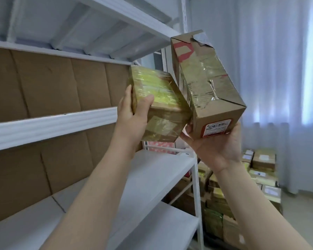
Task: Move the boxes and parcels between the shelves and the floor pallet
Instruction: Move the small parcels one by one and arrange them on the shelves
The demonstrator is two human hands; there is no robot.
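My left hand [132, 114] grips a small cardboard box wrapped in yellowish tape [159, 103], thumb on its top face and fingers round its left side. My right hand [217, 143] holds a taller, tape-wrapped brown box with red print and a white label [206, 78] from underneath, thumb at its lower left corner. Both boxes are raised in front of the white metal shelf unit [52, 123], tilted and touching each other at chest-to-head height. A pile of boxes and parcels [242, 186] sits on the floor at the lower right.
The shelf boards [152, 177] are white with brown cardboard backing [43, 83]. A white upright post [195, 186] stands at the shelf's right end. Pale curtains [278, 69] cover a window on the right. A pink patterned item [161, 146] shows behind the boxes.
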